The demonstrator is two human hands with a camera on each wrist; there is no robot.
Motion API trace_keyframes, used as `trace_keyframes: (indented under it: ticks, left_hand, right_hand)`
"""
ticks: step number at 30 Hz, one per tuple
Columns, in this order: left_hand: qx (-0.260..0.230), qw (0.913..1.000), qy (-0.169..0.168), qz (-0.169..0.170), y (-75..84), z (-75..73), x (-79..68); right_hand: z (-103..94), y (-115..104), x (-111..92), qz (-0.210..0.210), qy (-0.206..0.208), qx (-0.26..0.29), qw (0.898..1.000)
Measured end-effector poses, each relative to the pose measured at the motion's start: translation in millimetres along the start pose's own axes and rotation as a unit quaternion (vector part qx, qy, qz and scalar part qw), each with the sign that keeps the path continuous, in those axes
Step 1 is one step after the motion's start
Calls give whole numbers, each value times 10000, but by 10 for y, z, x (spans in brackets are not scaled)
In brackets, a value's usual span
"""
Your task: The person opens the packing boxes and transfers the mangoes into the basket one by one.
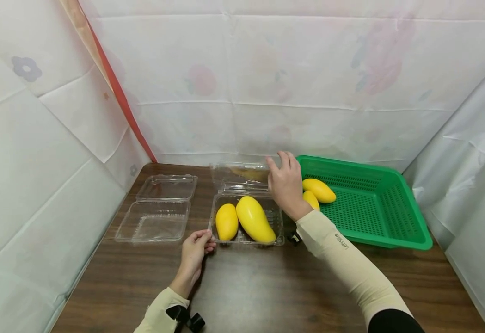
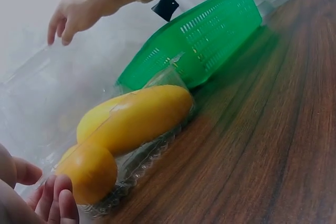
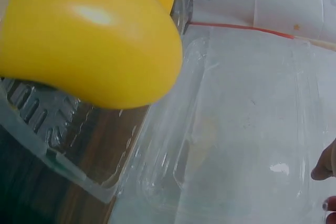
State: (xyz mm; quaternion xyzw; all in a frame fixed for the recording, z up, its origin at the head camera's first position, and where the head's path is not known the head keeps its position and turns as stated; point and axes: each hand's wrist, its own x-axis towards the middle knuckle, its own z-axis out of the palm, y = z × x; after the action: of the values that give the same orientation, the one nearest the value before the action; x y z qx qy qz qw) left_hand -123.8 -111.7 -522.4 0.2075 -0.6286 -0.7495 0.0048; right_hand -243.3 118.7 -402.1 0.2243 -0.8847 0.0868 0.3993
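Observation:
A clear plastic clamshell container (image 1: 281, 226) stands open on the table, its lid (image 1: 236, 173) raised at the back. Two yellow mangoes, a smaller one (image 1: 227, 222) on the left and a larger one (image 1: 254, 219) beside it, lie in the base. At the base's front left corner, my left hand (image 1: 194, 252) pinches the rim between thumb and fingers. My right hand (image 1: 285, 182) reaches over the right side and holds the lid's edge with bent fingers. Its fingertips (image 3: 325, 163) show at that edge in the right wrist view.
Right of the container stands a green plastic basket (image 1: 413, 222) with two mangoes (image 1: 319, 190) visible at its left end. Another open clear clamshell (image 1: 155, 222) lies on the left of the wooden table (image 1: 259, 286). A white patterned sheet (image 1: 309, 83) hangs behind.

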Motion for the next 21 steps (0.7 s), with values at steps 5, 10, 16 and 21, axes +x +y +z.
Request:
trace_keyframes:
  ticks: [5, 10, 16, 21]
  left_hand:
    - [-98, 9999, -28, -36, -16, -16, -8]
    - [-133, 9999, -29, -71, -16, -28, -16]
    - [-161, 9998, -44, -106, -18, -22, -27]
    - [-139, 9998, -75, -141, -22, -14, -37]
  right_hand:
    - [-6, 32, -8, 237, -128, -81, 9996]
    - [9, 45, -47, 303, -316, -52, 9990]
    - [40, 52, -123, 250, -642, -20, 9976]
    - [49, 49, -171, 161, -1169, 164, 9929]
